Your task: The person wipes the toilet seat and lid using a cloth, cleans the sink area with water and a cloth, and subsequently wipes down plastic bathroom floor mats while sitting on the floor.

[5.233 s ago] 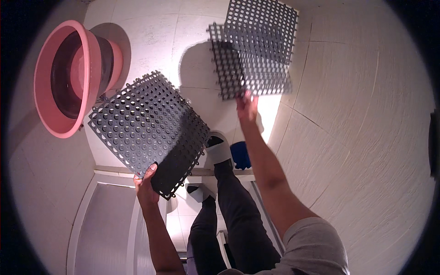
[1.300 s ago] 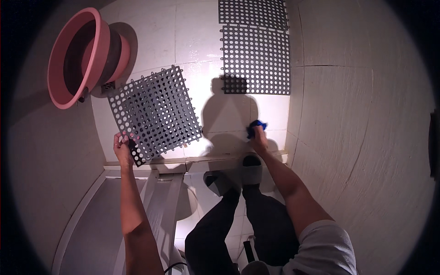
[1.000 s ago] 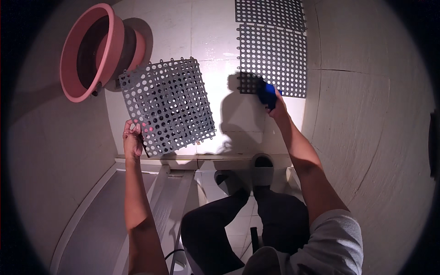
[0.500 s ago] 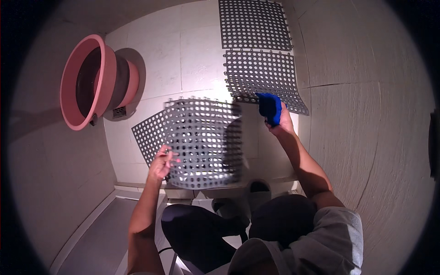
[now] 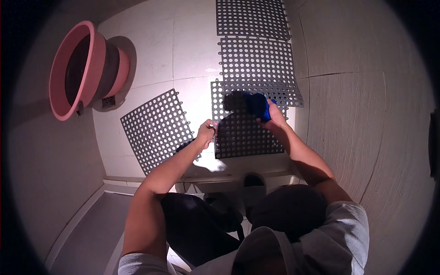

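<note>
A grey perforated floor mat [image 5: 250, 145] lies in front of me, partly in shadow. Its far edge meets or overlaps the near edge of a second perforated mat [image 5: 256, 57]; the exact overlap is hard to make out. My left hand [image 5: 207, 134] is closed at the front mat's left edge, fingers pinching it. Over that same mat, my right hand [image 5: 276, 117] grips a bunched dark blue cloth [image 5: 259, 106]. Another loose perforated mat [image 5: 158, 128] lies at an angle on the tiles beyond my left forearm.
A third mat [image 5: 252, 17] continues the row at the back, along the right wall [image 5: 348, 114]. At the left, a pink collapsible basin [image 5: 89, 68] is tipped on its side near a floor drain [image 5: 108, 101]. A low ledge [image 5: 192, 187] runs before my feet.
The front mat, lifted and curved at the left before, has moved right and down onto the floor against the row. My left hand has followed it; the right still holds the blue cloth.
</note>
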Tool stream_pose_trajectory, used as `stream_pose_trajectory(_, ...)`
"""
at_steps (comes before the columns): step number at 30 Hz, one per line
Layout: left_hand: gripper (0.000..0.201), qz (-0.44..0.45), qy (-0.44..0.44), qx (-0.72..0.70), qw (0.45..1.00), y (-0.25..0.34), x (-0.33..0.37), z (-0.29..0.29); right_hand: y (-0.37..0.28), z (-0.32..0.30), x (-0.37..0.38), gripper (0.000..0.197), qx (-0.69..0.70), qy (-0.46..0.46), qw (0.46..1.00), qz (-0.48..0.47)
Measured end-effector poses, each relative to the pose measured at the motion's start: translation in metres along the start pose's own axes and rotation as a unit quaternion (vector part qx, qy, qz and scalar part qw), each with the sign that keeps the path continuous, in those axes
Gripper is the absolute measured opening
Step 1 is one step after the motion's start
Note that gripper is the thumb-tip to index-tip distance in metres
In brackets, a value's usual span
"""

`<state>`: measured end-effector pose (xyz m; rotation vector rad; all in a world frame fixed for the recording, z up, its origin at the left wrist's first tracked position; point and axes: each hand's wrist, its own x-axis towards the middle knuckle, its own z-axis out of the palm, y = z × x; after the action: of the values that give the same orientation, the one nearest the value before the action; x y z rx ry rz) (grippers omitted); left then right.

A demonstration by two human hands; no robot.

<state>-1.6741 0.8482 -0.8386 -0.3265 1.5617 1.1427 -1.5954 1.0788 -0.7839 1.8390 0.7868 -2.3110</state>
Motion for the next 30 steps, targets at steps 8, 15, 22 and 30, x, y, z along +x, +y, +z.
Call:
stream_pose_trajectory(8, 0.019, 0.026, 0.041, -0.052, 0.997, -0.002, 0.007, -0.018, -0.010, -0.012, 0.009, 0.021, 0.049, -0.117, 0.992, 0.012)
stream_pose_trajectory(15, 0.020, -0.003, 0.056, -0.073, 0.996, -0.015, 0.010, -0.050, -0.007, -0.004, 0.001, 0.022, 0.030, -0.090, 0.996, 0.000)
stream_pose_trajectory(22, 0.023, 0.013, 0.022, -0.036, 0.999, 0.000, 0.009, -0.034, -0.013, -0.004, -0.002, 0.023, 0.034, -0.090, 0.995, 0.031)
stream_pose_trajectory(30, 0.013, 0.052, 0.022, 0.013, 0.998, -0.008, 0.014, -0.005, -0.010, 0.004, -0.017, 0.024, 0.027, -0.065, 0.997, 0.030)
